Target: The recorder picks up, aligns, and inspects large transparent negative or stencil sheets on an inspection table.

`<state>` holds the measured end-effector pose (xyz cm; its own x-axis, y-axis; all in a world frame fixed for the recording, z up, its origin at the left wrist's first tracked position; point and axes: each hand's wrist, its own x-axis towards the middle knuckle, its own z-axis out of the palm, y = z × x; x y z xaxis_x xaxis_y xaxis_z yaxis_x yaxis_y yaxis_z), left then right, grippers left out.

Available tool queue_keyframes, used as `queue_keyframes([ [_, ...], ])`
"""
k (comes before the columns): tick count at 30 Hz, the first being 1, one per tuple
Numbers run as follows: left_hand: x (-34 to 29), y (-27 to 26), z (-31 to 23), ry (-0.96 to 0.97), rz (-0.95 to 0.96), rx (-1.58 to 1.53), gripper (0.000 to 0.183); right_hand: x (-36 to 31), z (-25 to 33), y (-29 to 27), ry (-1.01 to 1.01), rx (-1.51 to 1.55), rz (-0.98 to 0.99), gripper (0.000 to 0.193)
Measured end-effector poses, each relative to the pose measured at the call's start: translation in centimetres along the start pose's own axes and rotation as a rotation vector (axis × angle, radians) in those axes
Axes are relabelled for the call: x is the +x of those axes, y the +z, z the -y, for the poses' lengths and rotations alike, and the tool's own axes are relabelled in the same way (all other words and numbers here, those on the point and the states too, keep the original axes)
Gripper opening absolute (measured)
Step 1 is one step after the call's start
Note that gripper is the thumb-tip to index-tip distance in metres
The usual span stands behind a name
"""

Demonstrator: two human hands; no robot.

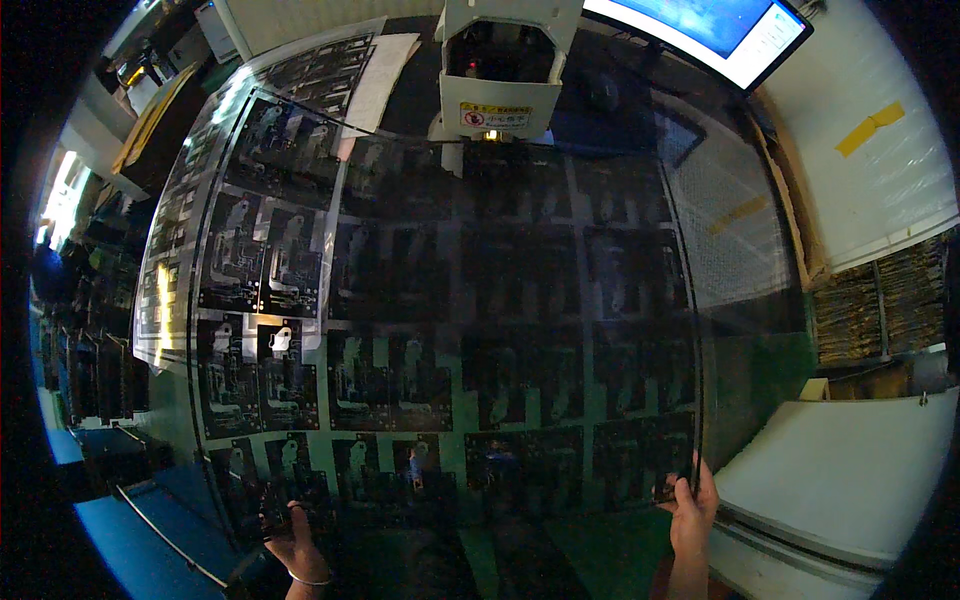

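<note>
A large, dark see-through film sheet [395, 375] with rows of printed circuit patterns spreads out in front of me. Green floor and my legs show dimly through its near part. At its near left corner my left hand [297, 550] is closed on the edge, thumb on top. My right hand [690, 510] pinches the near right edge, its thumb against the film. The fingers beneath the sheet are partly hidden. Beyond the far edge stands a pale machine head [500, 95] with a warning label and a small light glowing under it.
Another patterned film [165, 300] with bright reflections lies at the left, near a white sheet [385, 85]. A lit monitor [715, 40] stands at the back right. White cabinets [840, 480] are at my right, and blue racks [150, 520] at my left.
</note>
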<state>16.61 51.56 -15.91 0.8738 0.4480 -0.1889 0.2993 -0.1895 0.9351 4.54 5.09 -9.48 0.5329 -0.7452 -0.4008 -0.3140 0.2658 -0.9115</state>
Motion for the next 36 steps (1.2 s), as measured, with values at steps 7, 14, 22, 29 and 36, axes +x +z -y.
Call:
queue_keyframes([
  [7,-0.2,1.8,-3.0,0.084,0.069,0.033,0.015,0.3,0.2,0.3,0.006,0.04,0.014,0.044],
  [14,0.1,2.2,-3.0,0.079,0.073,-0.029,0.012,0.7,-0.1,0.1,-0.005,0.008,0.004,0.047],
  [22,0.4,2.9,-3.7,0.076,0.082,-0.023,0.013,0.8,0.1,0.4,-0.029,0.011,-0.002,0.048],
  [29,-0.1,4.8,-5.6,0.08,0.021,-0.079,0.004,1.2,-0.3,0.1,-0.044,0.017,0.018,0.049],
  [36,0.2,3.3,-4.3,0.043,0.092,0.018,0.017,1.0,0.5,0.6,-0.023,0.034,0.005,0.042],
])
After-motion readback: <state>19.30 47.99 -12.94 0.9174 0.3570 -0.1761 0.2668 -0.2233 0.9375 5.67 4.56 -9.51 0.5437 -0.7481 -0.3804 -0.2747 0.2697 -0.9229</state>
